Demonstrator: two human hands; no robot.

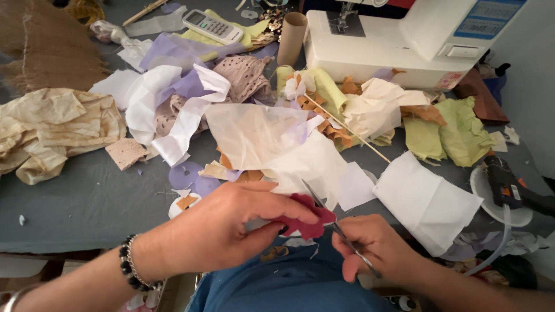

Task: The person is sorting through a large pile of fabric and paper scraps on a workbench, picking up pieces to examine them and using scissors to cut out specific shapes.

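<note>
A person's left hand [231, 228] pinches a small dark red fabric piece [306, 216] between closed fingers, just above their lap at the near edge of a grey counter [75, 202]. The right hand [378, 248] grips small scissors [332, 222], blades at the fabric. Behind lie heaped paper and cloth scraps [260, 133], a white sewing machine [393, 46], and a glue gun [509, 182] at right.

A white plastic sewing machine [399, 43] stands behind the heap of thin paper scraps [272, 136]. A black glue gun [506, 182] lies right of it, on a round white plate [491, 205].
</note>
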